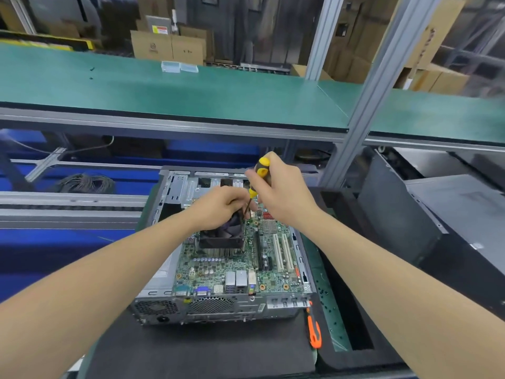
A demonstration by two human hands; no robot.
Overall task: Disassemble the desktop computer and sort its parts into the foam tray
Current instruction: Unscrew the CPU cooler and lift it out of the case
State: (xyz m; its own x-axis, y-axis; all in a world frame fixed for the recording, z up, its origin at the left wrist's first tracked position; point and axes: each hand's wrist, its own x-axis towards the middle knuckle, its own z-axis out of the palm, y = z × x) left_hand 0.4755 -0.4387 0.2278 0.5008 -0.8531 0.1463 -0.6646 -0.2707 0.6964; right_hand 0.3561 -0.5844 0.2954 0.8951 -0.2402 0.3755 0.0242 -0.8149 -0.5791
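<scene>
Desktop computer case (218, 307) sits open on a black foam mat (205, 351) on the bench, rear ports toward the camera and green motherboard (218, 272) exposed. Right hand (276, 192) grips the handle of a yellow-and-black screwdriver (263, 170), with the shaft angled down beside the far right corner of the CPU cooler (221, 239). Left hand (218, 205) is over the cooler, fingers curled and pinching the shaft. An orange-handled screwdriver (314, 329) lies just right of the case. The foam tray (352, 359) adjoins on the right, with small screws (326, 296) in its compartment. No board markings are legible, and the label (159, 30) on a far carton is unreadable.
</scene>
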